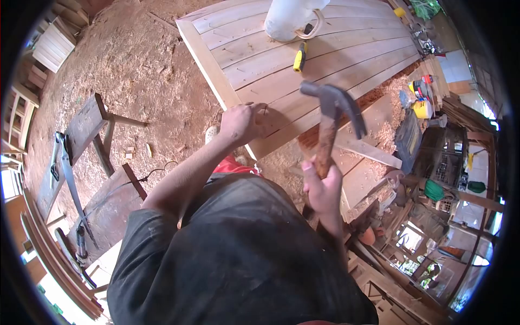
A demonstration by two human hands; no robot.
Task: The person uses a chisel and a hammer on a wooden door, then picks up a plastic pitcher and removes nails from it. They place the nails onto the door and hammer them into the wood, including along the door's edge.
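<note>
My right hand [324, 188] is wrapped round the wooden handle of a claw hammer [337, 103], whose dark metal head is raised above the panel's near edge. My left hand [244, 123] rests at the near corner of a slatted wooden panel [303, 76], its fingers pinched on a thin dark nail [265, 108]. Several more nails stick up from the slats and the side rail. Farther up the panel lie a yellow-and-black handled tool [300, 57] and a white jug [290, 20] with a handle.
To the left, a handsaw [70, 179] lies across a low wooden bench [86, 127]. Wood shavings cover the dirt floor [141, 70]. On the right, a bench with shavings carries yellow containers [422, 109], a dark toolbox [407, 138] and loose boards.
</note>
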